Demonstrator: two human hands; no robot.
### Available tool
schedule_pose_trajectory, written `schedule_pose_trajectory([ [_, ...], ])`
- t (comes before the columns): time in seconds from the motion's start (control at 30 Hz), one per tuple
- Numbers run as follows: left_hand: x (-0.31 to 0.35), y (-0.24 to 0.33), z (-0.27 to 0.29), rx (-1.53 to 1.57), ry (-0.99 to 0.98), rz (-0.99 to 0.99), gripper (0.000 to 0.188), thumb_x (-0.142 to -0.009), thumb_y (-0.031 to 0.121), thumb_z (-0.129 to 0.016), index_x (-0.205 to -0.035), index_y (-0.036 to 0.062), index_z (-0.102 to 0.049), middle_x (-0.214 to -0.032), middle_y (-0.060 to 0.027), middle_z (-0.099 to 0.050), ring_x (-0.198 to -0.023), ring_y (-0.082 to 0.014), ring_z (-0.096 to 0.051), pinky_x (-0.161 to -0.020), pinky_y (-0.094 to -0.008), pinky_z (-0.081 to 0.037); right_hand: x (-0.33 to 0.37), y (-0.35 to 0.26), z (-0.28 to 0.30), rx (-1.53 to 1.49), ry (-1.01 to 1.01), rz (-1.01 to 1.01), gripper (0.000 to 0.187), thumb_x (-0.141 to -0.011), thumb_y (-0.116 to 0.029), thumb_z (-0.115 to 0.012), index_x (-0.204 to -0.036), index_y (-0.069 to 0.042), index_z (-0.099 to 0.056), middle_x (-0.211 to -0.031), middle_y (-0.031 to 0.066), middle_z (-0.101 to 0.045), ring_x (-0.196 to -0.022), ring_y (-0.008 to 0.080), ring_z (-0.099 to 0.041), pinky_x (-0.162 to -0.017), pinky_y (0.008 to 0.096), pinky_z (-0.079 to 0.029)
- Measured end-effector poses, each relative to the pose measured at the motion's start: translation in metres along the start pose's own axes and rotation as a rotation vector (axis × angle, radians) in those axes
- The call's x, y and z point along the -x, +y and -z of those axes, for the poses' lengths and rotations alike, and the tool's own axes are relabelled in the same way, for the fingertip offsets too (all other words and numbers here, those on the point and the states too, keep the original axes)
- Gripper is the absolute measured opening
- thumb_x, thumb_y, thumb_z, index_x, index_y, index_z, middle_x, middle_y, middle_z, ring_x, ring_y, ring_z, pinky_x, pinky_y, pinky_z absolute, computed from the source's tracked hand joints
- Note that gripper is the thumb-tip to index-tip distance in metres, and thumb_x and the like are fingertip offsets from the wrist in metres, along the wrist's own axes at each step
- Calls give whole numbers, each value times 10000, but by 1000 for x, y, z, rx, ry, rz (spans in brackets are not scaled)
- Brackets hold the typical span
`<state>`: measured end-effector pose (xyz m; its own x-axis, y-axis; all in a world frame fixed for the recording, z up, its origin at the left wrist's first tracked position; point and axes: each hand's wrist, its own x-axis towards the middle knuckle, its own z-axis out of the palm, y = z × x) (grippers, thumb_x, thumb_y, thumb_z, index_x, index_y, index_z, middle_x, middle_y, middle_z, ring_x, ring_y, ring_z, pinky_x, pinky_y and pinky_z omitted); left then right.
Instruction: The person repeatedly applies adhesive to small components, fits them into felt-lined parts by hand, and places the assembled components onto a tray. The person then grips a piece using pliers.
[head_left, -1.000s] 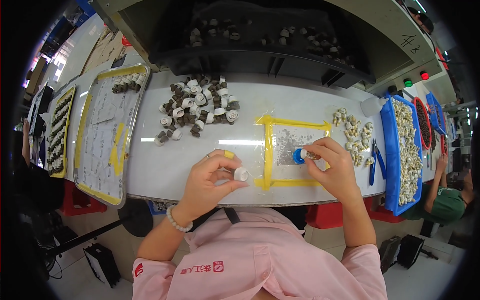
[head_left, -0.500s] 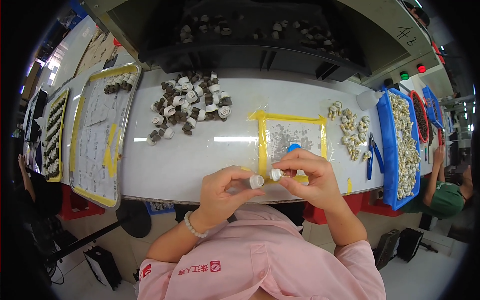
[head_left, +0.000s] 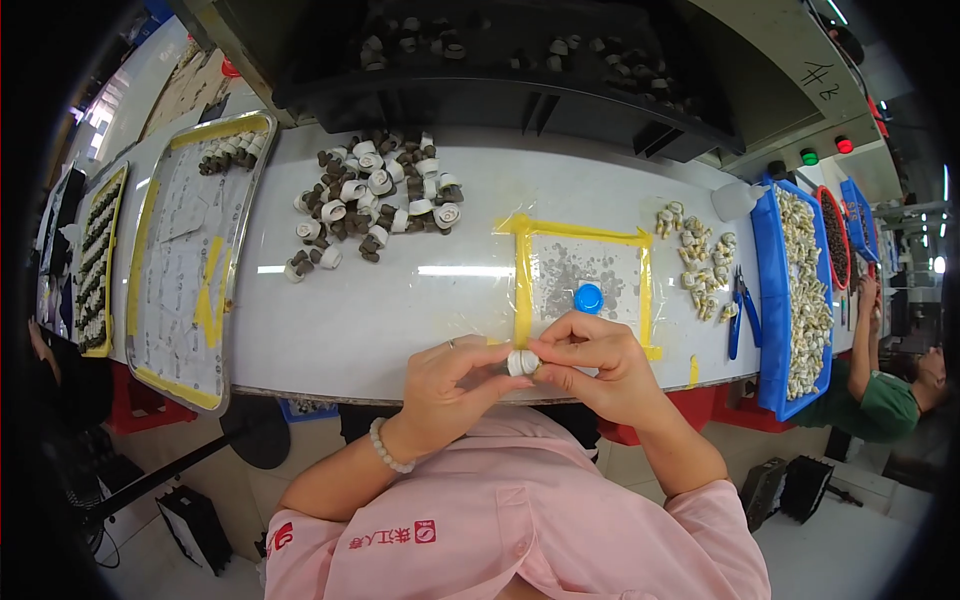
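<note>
Near the table's front edge, my two hands meet around small white plastic parts. My left hand point(head_left: 440, 385) pinches a white round cap point(head_left: 518, 364) between thumb and fingers. From the other side, my right hand point(head_left: 610, 368) grips a white fitting with a yellowish end, mostly hidden by its fingers, and presses it against the cap. The two pieces touch, but how far they fit together cannot be seen. Just beyond my right hand lies a blue round lid point(head_left: 589, 297), on a wet-spotted sheet point(head_left: 625, 265) framed with yellow tape.
A pile of white-and-dark fittings point(head_left: 375, 190) lies far left of centre. Loose yellowish fittings point(head_left: 697, 255), blue-handled pliers point(head_left: 744, 315) and a full blue bin point(head_left: 766, 300) are right. A metal tray point(head_left: 228, 290) stands left; a black machine tray point(head_left: 480, 100) overhangs the back.
My right hand has moved left and brought its fitting against the cap in my left hand. The blue lid, half hidden before, now shows whole.
</note>
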<state>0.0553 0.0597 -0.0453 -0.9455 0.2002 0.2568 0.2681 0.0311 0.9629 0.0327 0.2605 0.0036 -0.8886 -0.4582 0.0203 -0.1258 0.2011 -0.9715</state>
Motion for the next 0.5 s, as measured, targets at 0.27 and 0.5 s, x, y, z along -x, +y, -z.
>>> schedule_pose_trajectory([
  [0.27, -5, 5, 4, 193, -102, 202, 288, -743, -20, -743, -996, -27, -606, -859, -76, -641, -739, -115, -634, -649, -225, -535, 0, 0, 4, 2, -41, -33, 257, -805, -26, -669, -1061, -18, -668, -890, 84, -624, -757, 173, -595, -651, 265, -474],
  [0.5, -14, 22, 20, 554, -205, 618, 253, -783, -102, -658, -1023, -74, -581, -949, -133, -644, -835, -147, -645, -743, -240, -545, 2, -9, 32, 194, 73, -7, 268, -774, 6, -667, -1042, 0, -664, -865, 94, -642, -750, 183, -603, -668, 279, -471],
])
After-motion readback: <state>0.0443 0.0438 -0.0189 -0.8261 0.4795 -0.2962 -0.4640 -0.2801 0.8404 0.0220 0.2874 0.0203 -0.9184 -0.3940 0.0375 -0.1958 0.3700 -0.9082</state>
